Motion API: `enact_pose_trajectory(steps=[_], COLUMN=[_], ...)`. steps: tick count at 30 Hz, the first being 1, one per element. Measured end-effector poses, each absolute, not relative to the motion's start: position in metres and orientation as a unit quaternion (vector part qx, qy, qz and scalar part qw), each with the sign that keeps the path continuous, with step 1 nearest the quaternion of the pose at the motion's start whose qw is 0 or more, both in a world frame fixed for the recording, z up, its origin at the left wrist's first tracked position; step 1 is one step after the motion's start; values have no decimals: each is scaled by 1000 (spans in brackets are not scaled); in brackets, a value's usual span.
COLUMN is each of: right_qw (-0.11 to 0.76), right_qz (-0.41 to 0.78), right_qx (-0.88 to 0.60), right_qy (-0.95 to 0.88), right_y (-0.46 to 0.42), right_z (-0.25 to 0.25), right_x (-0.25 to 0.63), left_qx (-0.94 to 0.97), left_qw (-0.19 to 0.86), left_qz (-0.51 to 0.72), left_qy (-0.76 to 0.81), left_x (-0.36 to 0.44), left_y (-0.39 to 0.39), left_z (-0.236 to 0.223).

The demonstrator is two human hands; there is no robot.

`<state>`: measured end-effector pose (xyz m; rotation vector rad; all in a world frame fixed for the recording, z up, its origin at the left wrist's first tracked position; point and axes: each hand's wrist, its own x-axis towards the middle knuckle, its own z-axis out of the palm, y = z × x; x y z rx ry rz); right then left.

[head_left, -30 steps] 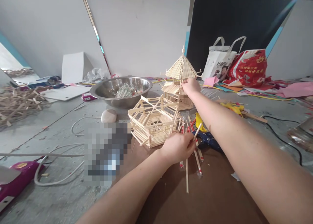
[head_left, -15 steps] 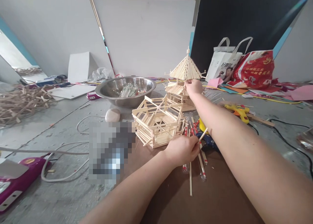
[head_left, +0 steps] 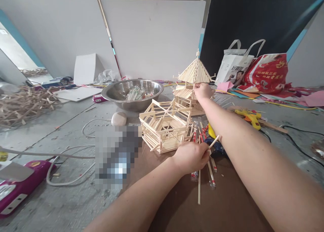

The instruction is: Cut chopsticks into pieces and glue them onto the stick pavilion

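My left hand is closed around a thin wooden stick, whose end juts out past the fingers toward my right forearm. Just behind it stands an open hexagonal frame built of wooden sticks, with crossed sticks on top. Farther back rises a stick-built pagoda model with a pointed roof. My right hand reaches to it, fingers pinched at its side just under the upper roof; the fingertips are partly hidden. Below my left hand lie wrapped chopsticks and a loose stick on a brown board.
A steel basin holding plastic-wrapped items stands behind the frame. To the right are a yellow glue gun and blue-handled pliers, partly covered by my arm. A purple power strip, white cable and stick pile occupy the left.
The whole view has shifted slightly, so everything appears a little farther right. Both hands keep nearly the same places, the left with its stick and the right at the pagoda.
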<state>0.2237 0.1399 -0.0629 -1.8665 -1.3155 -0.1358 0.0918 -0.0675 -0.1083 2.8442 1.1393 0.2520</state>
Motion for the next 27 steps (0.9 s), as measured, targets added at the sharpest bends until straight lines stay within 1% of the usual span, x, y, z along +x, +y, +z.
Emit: enact_pose_trajectory(steps=[8, 27], right_qw=[387, 405], right_qz=[-67, -26], right_qx=[-750, -745], right_qy=[-533, -529], right_y=[137, 156], right_z=[-61, -55], right_x=[223, 231], left_qx=[927, 926], left_qw=[26, 38], left_qz=[97, 110], left_qy=[361, 359], left_x=[92, 92], left_y=[-67, -67], left_z=[-110, -109])
